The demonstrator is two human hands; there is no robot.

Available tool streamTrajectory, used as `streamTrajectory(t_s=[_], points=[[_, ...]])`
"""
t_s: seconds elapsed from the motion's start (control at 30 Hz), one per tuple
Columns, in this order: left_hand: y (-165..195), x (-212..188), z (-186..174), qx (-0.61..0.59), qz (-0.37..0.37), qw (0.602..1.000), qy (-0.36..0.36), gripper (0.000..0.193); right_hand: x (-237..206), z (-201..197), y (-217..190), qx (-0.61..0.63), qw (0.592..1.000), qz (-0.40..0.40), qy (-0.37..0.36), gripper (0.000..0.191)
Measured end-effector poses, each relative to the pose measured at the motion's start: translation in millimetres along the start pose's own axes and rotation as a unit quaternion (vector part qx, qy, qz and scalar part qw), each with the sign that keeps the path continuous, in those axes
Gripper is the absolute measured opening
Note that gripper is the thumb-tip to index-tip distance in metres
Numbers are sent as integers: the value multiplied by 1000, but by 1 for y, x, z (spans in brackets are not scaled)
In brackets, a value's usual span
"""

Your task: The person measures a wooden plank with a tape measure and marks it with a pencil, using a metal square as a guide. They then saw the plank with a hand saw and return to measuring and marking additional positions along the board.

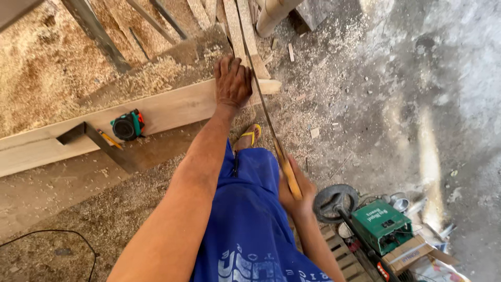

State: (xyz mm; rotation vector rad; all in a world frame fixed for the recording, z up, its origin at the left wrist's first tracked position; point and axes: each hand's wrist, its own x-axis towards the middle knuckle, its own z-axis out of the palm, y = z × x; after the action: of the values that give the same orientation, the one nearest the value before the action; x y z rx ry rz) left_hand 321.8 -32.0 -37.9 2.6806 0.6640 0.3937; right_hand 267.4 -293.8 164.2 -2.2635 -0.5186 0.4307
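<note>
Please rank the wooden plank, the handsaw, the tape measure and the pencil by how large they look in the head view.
1. Wooden plank, pressed by the left hand.
2. Handsaw, gripped by the right hand.
3. Tape measure.
4. Pencil, thin and clearly smallest.

Hands: one [233,82] presses plank [156,112], other [295,194] grips handsaw [271,130].

I see a sawdust-strewn floor [365,120] carrying everything here. A long pale plank [172,112] crosses the frame from near left to far right on a rough dusty bench surface. On the plank rests a green and black tape measure [127,125], with a yellow pencil [110,139] just beside it and a dark metal square [99,141] hooked over the near edge. At near right, on the floor, lies a green power tool [381,225].
</note>
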Motion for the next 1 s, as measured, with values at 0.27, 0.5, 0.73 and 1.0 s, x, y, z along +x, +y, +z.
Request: streamTrajectory(t_s=[0.27,0.5,0.73,1.0], points=[[-6,-2,2,7,27,999,24,23,144,111,24,72,997,26,14,44],[-2,-3,4,14,13,1000,18,22,-39,-23,0,-18,1000,0,1,48],[-7,-2,2,-7,17,1000,16,21,168,125,29,42,997,-63,30,40],[1,2,-1,7,9,1000,1,24,-36,-26,-3,-7,1000,-26,0,45]])
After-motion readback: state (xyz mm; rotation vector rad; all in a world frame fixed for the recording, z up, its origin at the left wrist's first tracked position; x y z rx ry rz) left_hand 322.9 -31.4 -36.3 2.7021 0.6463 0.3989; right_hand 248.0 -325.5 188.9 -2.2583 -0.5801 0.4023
